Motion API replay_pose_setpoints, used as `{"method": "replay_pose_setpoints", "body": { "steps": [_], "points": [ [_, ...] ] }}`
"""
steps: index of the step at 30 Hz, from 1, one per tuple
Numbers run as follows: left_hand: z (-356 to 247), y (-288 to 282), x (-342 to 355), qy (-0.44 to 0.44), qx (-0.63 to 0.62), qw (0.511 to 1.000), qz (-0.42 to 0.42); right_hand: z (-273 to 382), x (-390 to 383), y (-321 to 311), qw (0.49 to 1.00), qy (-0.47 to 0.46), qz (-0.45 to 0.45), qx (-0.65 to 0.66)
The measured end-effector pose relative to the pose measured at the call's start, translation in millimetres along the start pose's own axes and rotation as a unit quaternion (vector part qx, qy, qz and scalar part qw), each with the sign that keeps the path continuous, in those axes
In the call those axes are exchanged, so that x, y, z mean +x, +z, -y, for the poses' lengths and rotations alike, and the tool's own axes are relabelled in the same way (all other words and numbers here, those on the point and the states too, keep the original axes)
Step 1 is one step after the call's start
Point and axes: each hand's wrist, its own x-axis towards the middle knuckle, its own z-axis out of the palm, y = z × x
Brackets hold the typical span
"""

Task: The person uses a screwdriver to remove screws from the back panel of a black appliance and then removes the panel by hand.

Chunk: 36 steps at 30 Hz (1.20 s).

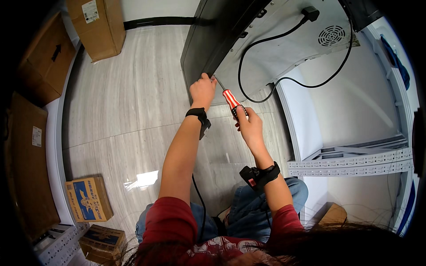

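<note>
My right hand (249,127) is wrapped round the black end of a screwdriver (231,98) with a red-and-white striped handle. Its thin metal shaft points up and left to the lower corner of an appliance (262,66) with a grey metal back and dark side panel. At that corner my left hand (203,91) is closed, fingertips against the edge beside the screwdriver's tip. Whatever those fingers pinch is hidden, as is the exact spot the tip meets.
A black power cord (286,79) loops across the appliance's back, its plug (310,13) near the top. White metal shelving (350,162) stands at the right. Cardboard boxes (89,199) line the left side. Another thin black cable (198,195) runs down from my left wrist.
</note>
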Motion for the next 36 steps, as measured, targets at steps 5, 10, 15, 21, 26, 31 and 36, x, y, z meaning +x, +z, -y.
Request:
{"method": "replay_pose_setpoints", "body": {
  "steps": [5,10,15,21,26,31,36],
  "points": [
    [0.0,0.5,0.4,0.000,0.003,1.000,0.002,-11.1,-1.0,9.2,0.970,-0.184,-0.139,-0.075],
    [0.3,-1.0,0.1,-0.008,0.012,1.000,0.009,16.9,-14.5,10.9,0.989,-0.126,-0.084,0.001],
    [-0.8,0.7,0.3,-0.002,0.006,1.000,0.002,8.6,-3.0,5.1,0.997,-0.033,-0.074,0.010],
    [2.6,7.9,1.4,-0.004,-0.013,1.000,-0.010,1.0,-8.4,14.4,0.916,-0.308,-0.173,-0.190],
    [3.4,8.3,1.1,-0.001,-0.009,1.000,-0.011,8.0,-12.5,7.2,0.986,-0.078,-0.063,-0.134],
    [-0.9,3.4,0.1,0.002,0.006,1.000,0.009,15.0,-14.1,8.9,0.993,-0.078,-0.087,-0.007],
    [1.2,2.2,0.2,0.006,-0.003,1.000,0.000,25.2,-21.6,13.1,0.972,-0.174,-0.106,-0.119]
  ]
}}
